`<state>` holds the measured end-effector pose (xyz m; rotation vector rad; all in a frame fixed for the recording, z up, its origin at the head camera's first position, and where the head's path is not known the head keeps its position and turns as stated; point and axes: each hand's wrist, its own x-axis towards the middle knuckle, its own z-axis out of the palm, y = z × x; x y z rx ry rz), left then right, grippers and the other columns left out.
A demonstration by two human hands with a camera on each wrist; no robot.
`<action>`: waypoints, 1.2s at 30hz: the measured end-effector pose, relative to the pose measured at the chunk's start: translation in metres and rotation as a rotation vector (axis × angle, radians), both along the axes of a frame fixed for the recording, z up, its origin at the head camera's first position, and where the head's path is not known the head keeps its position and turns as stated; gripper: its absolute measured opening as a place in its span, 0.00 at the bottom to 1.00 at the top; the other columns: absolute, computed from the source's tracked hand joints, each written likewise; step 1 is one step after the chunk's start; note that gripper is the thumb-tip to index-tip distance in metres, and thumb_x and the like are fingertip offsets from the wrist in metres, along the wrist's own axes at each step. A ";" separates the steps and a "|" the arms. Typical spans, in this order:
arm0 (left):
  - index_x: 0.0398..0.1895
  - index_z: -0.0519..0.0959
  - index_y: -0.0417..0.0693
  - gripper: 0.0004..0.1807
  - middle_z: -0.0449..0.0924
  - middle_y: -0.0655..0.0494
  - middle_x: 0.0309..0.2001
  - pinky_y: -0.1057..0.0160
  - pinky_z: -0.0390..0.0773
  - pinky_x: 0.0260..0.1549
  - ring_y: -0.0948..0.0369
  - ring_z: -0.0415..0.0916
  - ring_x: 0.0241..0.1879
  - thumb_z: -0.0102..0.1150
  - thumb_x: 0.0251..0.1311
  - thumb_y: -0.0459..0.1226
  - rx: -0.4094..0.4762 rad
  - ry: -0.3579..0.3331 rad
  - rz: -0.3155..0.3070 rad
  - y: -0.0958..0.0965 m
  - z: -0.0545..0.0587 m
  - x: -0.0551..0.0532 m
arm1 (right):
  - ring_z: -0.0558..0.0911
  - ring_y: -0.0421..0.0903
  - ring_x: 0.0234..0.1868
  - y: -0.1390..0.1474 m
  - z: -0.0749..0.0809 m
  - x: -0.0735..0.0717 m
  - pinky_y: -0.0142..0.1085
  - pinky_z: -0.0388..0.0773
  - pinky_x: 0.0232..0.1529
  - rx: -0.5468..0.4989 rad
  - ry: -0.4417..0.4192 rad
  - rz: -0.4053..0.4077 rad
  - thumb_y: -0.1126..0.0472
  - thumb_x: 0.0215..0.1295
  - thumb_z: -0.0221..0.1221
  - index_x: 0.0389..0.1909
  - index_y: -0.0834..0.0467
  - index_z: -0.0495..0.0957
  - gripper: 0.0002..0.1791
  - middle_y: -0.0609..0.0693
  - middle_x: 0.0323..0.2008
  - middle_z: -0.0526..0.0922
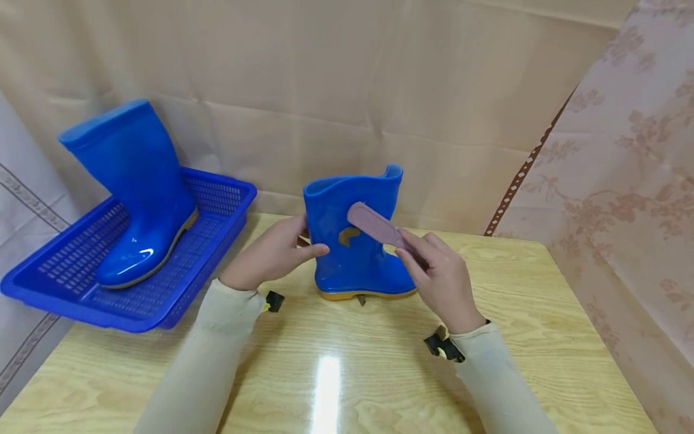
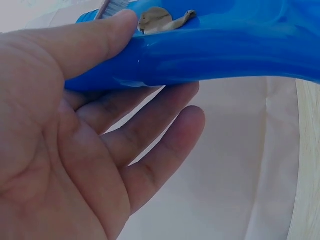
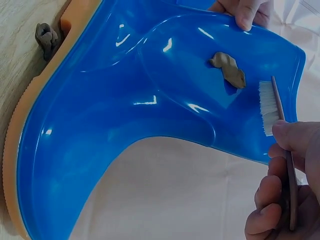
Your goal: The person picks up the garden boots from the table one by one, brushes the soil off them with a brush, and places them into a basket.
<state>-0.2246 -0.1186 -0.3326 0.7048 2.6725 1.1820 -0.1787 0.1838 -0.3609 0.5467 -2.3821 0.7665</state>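
Observation:
A blue rain boot (image 1: 347, 268) with a tan sole stands upright on the table, its toe pointing right. My left hand (image 1: 273, 253) grips the back of its shaft, thumb on the near side and fingers behind. In my right hand (image 1: 444, 280) is the handle of a flat purplish brush (image 1: 374, 224). Its white bristles (image 3: 268, 107) face the boot's shaft, near the top. A brown, mud-like lump (image 3: 229, 70) sticks to the shaft just below the brush. Another small brown lump (image 3: 47, 40) lies by the sole.
At the left, a blue perforated basket (image 1: 217, 241) holds a second blue rain boot (image 1: 141, 181), which leans back. A beige curtain (image 1: 293, 90) hangs behind the wooden table (image 1: 368, 367). Flowered cloth (image 1: 629, 169) covers the right side.

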 end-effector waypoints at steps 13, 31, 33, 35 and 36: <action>0.73 0.68 0.52 0.28 0.81 0.57 0.59 0.50 0.81 0.55 0.56 0.80 0.56 0.61 0.74 0.45 0.052 0.019 -0.038 -0.003 -0.003 0.000 | 0.68 0.39 0.25 0.000 -0.002 -0.004 0.31 0.65 0.21 0.087 0.022 0.051 0.64 0.71 0.66 0.68 0.55 0.78 0.26 0.49 0.33 0.79; 0.82 0.51 0.55 0.41 0.77 0.52 0.65 0.49 0.81 0.55 0.53 0.80 0.57 0.62 0.73 0.45 0.082 0.045 -0.046 -0.004 -0.005 0.000 | 0.65 0.37 0.23 0.004 -0.004 -0.005 0.29 0.62 0.19 0.068 0.111 0.122 0.67 0.64 0.68 0.64 0.54 0.82 0.26 0.48 0.29 0.76; 0.81 0.54 0.55 0.39 0.77 0.53 0.64 0.49 0.81 0.55 0.53 0.80 0.57 0.62 0.73 0.44 0.077 0.044 -0.047 -0.003 -0.005 0.000 | 0.66 0.38 0.23 0.004 -0.004 -0.004 0.29 0.63 0.19 0.078 0.090 0.126 0.66 0.64 0.69 0.62 0.54 0.84 0.24 0.47 0.29 0.77; 0.80 0.57 0.54 0.37 0.78 0.53 0.63 0.49 0.81 0.55 0.53 0.80 0.57 0.62 0.73 0.44 0.070 0.046 -0.043 -0.003 -0.005 0.000 | 0.66 0.38 0.23 0.004 -0.004 -0.004 0.30 0.63 0.19 0.086 0.074 0.127 0.65 0.63 0.69 0.60 0.54 0.85 0.23 0.47 0.29 0.77; 0.79 0.59 0.53 0.36 0.79 0.53 0.62 0.50 0.81 0.55 0.54 0.81 0.56 0.62 0.73 0.44 0.066 0.049 -0.037 -0.002 -0.004 0.001 | 0.67 0.38 0.23 0.004 -0.004 -0.004 0.30 0.63 0.19 0.088 0.069 0.127 0.65 0.63 0.69 0.60 0.54 0.85 0.23 0.47 0.29 0.77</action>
